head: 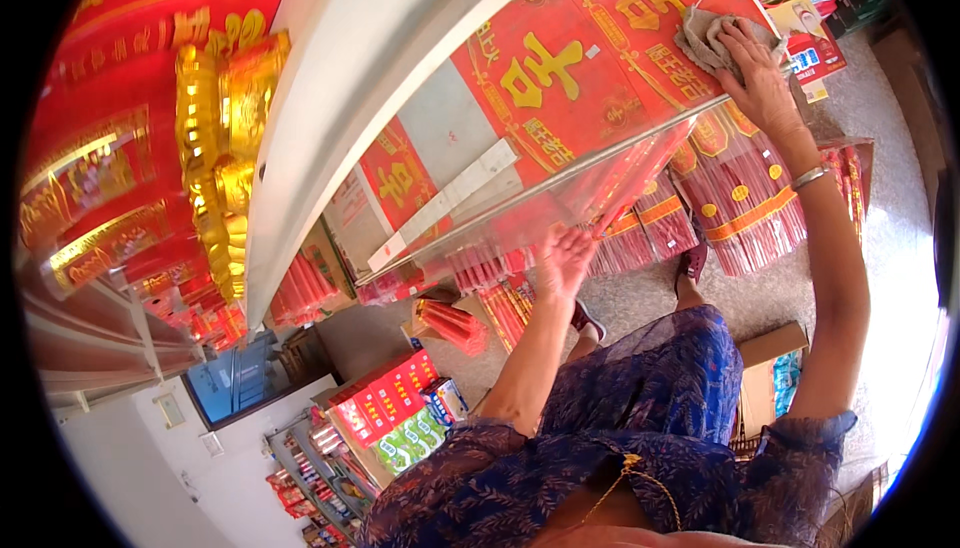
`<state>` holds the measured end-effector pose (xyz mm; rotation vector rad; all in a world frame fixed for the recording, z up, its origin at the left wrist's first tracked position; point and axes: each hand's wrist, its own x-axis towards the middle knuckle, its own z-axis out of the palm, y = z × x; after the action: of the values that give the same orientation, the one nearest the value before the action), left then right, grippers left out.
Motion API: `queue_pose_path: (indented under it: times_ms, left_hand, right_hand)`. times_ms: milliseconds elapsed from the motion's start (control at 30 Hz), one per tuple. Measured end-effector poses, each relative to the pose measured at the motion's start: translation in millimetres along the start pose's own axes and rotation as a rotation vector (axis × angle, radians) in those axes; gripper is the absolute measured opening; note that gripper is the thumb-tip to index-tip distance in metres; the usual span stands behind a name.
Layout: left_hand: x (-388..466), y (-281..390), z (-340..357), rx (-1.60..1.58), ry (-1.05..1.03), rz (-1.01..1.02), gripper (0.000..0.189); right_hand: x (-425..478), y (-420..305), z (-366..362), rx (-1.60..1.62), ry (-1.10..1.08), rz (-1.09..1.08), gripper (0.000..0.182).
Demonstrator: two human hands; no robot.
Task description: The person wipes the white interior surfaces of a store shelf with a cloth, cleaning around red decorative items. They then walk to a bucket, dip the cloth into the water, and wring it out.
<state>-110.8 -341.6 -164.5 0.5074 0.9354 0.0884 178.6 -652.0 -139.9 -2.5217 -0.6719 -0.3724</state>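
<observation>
My right hand point(754, 72) presses a crumpled grey cloth point(705, 38) onto the far right end of a shelf lined with flattened red cardboard point(600, 60). My left hand point(564, 255) is at the shelf's front edge, by a clear plastic strip point(517, 222); its fingers are curled, and whether they grip the strip or a red packet behind it cannot be told. A pale flat strip point(442, 203) lies slantwise over the cardboard and a bare grey part of the shelf point(450, 124).
Bundles of red incense-like sticks point(739, 188) stand below the shelf. Gold and red packaged goods point(217, 150) fill the left side. An open cardboard box point(757, 398) sits on the floor beside me. Red cartons point(386, 398) are stacked at lower left.
</observation>
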Motion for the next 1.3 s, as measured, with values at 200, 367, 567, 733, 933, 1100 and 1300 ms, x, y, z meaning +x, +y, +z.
queue_pose_path:
  times_ms: [200, 367, 567, 733, 933, 1100, 1300]
  left_hand:
    - [-8.8, 100.5, -95.8, -0.129, 0.032, 0.174, 0.035]
    - [-12.8, 126.4, -117.3, -0.031, 0.038, 0.077, 0.044]
    - [-8.1, 153.4, -139.7, -0.002, 0.044, 0.044, 0.045]
    - [-20.1, 180.6, -160.7, -0.046, 0.109, 0.068, 0.044]
    - [-3.1, 164.5, -162.8, -0.022, 0.095, 0.136, 0.044]
    - [-6.2, 157.4, -154.5, -0.014, 0.171, 0.166, 0.039]
    - [8.4, 171.3, -167.7, -0.029, 0.129, 0.109, 0.038]
  right_hand:
    - [-31.3, -182.6, 43.8, 0.106, -0.122, -0.114, 0.055]
    - [-80.5, -346.5, 110.6, 0.027, -0.132, -0.182, 0.052]
    - [-92.4, -364.5, 141.7, 0.185, -0.128, -0.451, 0.038]
    - [-58.6, -227.2, 69.6, 0.075, -0.068, -0.118, 0.035]
    - [-29.0, -100.6, 4.1, -0.142, 0.094, 0.013, 0.037]
    - [-87.7, -265.8, 116.1, -0.212, -0.225, -0.225, 0.044]
    - [-94.3, -393.5, 143.9, 0.292, -0.245, -0.352, 0.036]
